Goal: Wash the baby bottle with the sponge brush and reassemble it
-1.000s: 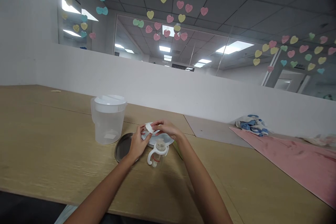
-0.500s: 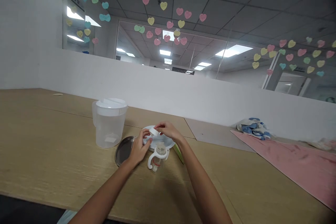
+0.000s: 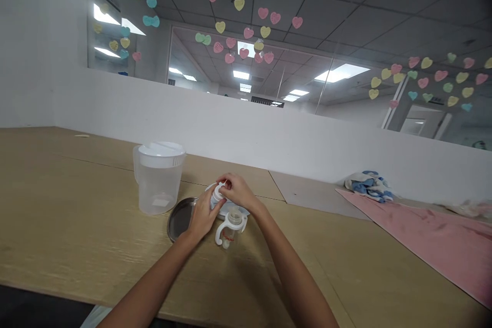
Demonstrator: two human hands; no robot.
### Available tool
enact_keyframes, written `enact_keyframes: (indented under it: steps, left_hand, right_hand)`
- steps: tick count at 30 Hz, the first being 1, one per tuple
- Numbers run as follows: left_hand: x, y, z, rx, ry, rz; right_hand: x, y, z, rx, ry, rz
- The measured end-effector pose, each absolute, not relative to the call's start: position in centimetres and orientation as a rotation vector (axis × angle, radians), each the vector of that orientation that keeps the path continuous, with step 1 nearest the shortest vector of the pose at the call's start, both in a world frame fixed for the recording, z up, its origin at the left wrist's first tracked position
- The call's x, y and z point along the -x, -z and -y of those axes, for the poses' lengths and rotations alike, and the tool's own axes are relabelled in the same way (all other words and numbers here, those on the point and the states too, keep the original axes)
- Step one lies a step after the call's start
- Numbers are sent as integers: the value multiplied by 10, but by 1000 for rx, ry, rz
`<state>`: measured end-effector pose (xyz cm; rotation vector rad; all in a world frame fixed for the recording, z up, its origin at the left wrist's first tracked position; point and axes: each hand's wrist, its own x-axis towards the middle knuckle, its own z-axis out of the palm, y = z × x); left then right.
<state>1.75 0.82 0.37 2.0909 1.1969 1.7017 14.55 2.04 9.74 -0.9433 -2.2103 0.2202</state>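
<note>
Fingertips of the right hand pinch a small white cap at frame centre against the curled fingers of the left hand, above a white plate and a handled bottle; a steel lid lies just left, beside a plastic pitcher.

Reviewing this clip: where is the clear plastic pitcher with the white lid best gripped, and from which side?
The pitcher stands upright, so take its handle, coming from the left of the view: the handle juts out on that side, away from the dark metal dish and from the left hand and right hand at the white bottle part.
</note>
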Motion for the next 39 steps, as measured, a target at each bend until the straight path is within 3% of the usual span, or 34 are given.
enact_keyframes:
  steps: [24,39]
  left_hand:
    - [-19,-19,-4,-1721,-1725,-1197]
    - [-24,-36,2,-1913,-1671,-1574]
  right_hand:
    - [-135,-99,-19,1263,196,2219]
    - [-142,-99,-25,1373,451,2210]
